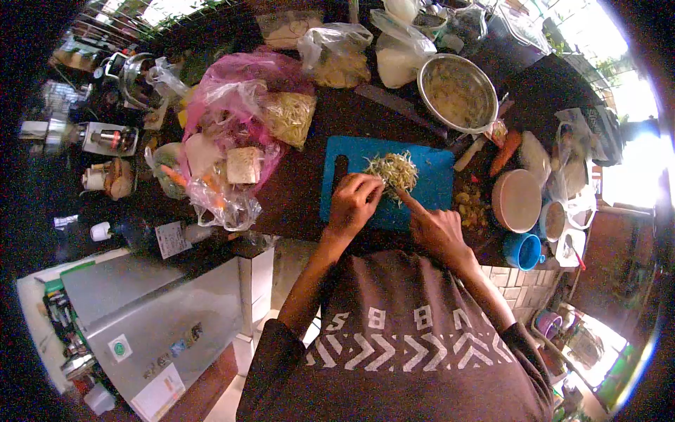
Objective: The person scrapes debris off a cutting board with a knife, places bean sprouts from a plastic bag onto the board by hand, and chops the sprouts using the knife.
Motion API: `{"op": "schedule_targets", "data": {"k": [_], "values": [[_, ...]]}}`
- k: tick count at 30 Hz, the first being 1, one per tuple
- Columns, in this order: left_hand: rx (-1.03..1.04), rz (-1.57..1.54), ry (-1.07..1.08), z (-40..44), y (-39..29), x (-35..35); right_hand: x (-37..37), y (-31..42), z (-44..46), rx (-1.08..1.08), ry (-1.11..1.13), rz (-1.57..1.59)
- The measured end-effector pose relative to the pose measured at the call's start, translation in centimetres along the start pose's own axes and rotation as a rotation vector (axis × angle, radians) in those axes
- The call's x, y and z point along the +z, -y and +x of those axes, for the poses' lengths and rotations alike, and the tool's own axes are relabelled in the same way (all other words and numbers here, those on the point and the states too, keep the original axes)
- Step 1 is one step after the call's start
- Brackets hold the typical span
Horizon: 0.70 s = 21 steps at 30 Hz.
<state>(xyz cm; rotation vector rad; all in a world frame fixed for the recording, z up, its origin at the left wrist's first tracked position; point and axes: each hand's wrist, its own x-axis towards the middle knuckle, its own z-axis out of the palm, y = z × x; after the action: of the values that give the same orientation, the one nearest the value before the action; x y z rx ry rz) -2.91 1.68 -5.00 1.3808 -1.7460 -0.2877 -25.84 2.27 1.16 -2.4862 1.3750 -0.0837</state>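
Note:
A small heap of bean sprouts (395,171) lies on the blue cutting board (439,186) in front of me. My left hand (354,204) is at the heap's near left side, fingers curled and pinched together at its edge; a few sprouts seem to be between the fingertips, though they are mostly hidden. From the right, my right hand (439,231) reaches over the board's near edge. Its index finger is stretched out and touches the bottom of the heap, while the other fingers are bent. I see nothing held in it.
Left of the board sit a pink plastic bag (242,77), a bag of sprouts (290,116) and a pale block (243,165). A metal bowl (458,93), knife (471,152), carrot (506,152), pinkish round container (517,200) and blue cup (522,251) stand right.

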Motion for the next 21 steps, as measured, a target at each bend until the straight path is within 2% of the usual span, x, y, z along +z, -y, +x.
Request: {"op": "schedule_targets", "data": {"k": [2,5,14,18,21], "values": [[-0.004,0.010,0.012,0.0,0.0,0.0,-1.3,0.1,-0.2,0.075,0.060,0.065],[0.011,0.039,0.040,-0.2,0.1,0.1,-1.6,0.1,-0.4,0.126,0.031,0.106],[0.062,0.056,0.055,0.3,-0.7,-0.8,-0.6,0.0,-0.7,0.148,-0.037,0.146],[0.031,0.038,0.077,-0.2,0.1,-0.3,-1.0,0.2,-1.0,0.157,0.011,0.148],[0.008,0.009,0.086,-0.5,0.5,0.1,-0.3,0.0,-1.1,0.075,0.003,0.121]]}}
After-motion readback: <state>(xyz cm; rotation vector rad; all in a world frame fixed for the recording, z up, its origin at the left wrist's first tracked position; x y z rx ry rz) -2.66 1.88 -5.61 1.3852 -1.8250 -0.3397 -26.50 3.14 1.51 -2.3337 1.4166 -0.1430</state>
